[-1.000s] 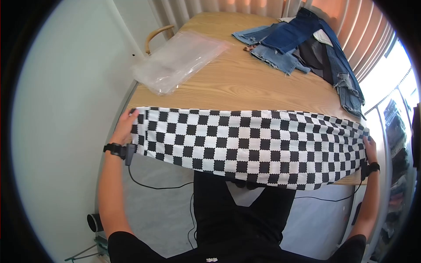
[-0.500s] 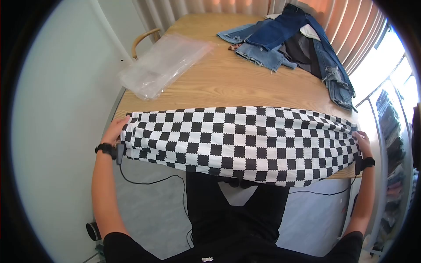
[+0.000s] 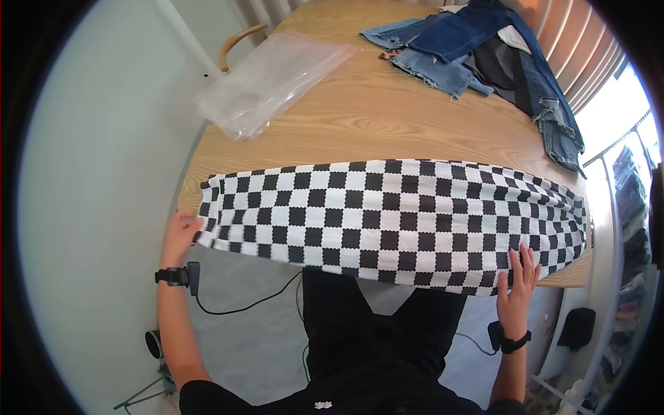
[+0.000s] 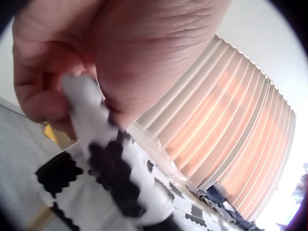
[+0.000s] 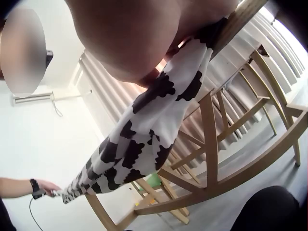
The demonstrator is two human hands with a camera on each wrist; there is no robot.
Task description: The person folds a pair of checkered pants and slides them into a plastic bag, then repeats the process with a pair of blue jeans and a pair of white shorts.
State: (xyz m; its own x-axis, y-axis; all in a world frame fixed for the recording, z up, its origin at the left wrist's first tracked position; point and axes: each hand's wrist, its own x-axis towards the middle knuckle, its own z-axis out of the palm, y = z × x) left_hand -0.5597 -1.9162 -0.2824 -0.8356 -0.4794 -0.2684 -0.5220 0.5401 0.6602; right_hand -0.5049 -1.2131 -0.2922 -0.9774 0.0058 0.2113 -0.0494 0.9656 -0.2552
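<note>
Black-and-white checkered trousers (image 3: 373,221) lie lengthwise along the front of the wooden table (image 3: 387,131), their lower edge hanging over the table's edge. They look folded in half, with a seamed hem at the left end and gathered cloth at the right. My left hand (image 3: 182,237) pinches the front corner of the hem; in the left wrist view its curled fingers (image 4: 43,103) close on the cloth edge. Spread and fairly straight, the fingers of my right hand (image 3: 517,283) rest on the trousers near their front right edge. The right wrist view shows the cloth sagging below that hand.
Clear plastic bags (image 3: 273,83) lie at the table's back left, beside a wooden chair (image 3: 238,45). Jeans and other clothes (image 3: 477,48) are heaped at the back right. Cables (image 3: 249,310) trail from the wrist cameras. A clothes rack (image 3: 626,207) stands at the right.
My right hand has let go of the gathered right end and come inward onto the front edge. My left hand has slid from the hem's upper corner down to its front corner.
</note>
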